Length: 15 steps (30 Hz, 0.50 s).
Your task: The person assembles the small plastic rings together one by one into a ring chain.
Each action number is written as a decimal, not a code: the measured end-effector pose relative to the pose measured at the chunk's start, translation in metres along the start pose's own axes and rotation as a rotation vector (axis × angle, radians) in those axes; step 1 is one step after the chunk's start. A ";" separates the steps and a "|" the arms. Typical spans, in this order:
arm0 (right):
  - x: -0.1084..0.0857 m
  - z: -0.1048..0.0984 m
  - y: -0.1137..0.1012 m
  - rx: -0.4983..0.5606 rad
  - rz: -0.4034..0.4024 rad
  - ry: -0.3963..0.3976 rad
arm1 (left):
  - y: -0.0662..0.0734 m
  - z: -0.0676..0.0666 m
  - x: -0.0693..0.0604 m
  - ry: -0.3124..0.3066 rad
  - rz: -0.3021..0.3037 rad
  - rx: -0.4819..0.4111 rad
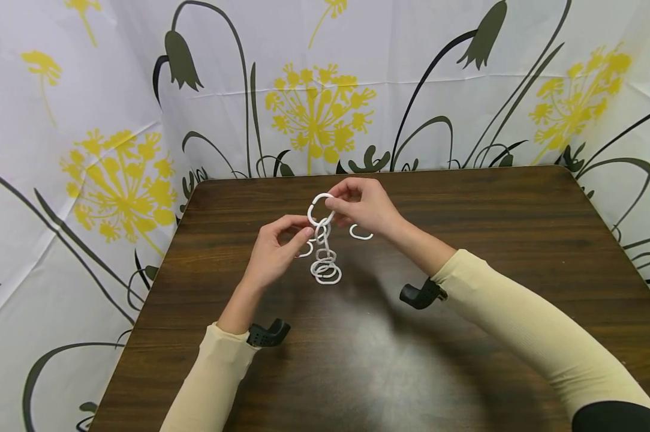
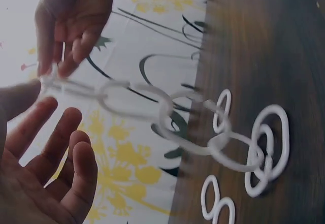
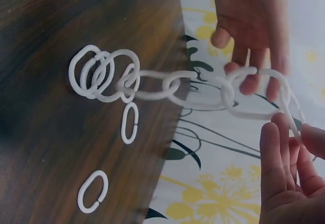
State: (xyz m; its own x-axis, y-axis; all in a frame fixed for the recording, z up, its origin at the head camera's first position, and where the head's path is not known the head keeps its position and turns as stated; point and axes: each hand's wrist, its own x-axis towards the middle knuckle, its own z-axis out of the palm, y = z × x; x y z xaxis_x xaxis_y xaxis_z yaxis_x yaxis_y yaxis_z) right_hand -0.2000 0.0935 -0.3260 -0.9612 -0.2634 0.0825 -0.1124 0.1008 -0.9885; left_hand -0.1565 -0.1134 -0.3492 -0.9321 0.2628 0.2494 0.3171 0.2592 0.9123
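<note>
My right hand (image 1: 365, 207) pinches a large white link (image 1: 309, 215) that has a gap in its side. From it hangs a chain of white links (image 1: 325, 254), its lower links bunched low down. On the left, my left hand (image 1: 273, 252) has its thumb and forefinger at a link near the chain's top; the exact contact is partly hidden. In the left wrist view the left hand (image 2: 51, 168) has its thumb at the chain's upper end and its other fingers loosely bent. The right wrist view shows the right hand (image 3: 292, 183) gripping the end link.
Loose white links lie on the brown table (image 1: 465, 216) behind the chain, one right (image 1: 361, 236) and one beside my left hand (image 1: 306, 254). A white cloth (image 1: 217, 114) with yellow and grey plant prints stands behind the table.
</note>
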 end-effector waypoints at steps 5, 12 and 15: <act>0.000 0.003 0.001 0.036 0.022 -0.019 | -0.019 0.004 0.007 0.072 -0.046 -0.110; -0.001 -0.001 0.006 0.013 0.024 -0.073 | -0.020 0.007 0.009 0.161 -0.044 -0.192; -0.002 -0.007 0.012 -0.037 0.025 -0.073 | -0.019 0.006 0.009 0.157 -0.049 -0.197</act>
State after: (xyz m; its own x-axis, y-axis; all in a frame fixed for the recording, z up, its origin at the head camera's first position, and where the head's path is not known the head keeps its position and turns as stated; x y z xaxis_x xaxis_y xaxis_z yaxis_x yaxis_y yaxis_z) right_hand -0.2013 0.1014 -0.3375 -0.9429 -0.3297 0.0471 -0.0992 0.1430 -0.9847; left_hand -0.1695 -0.1104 -0.3659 -0.9661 0.1028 0.2366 0.2450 0.0783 0.9664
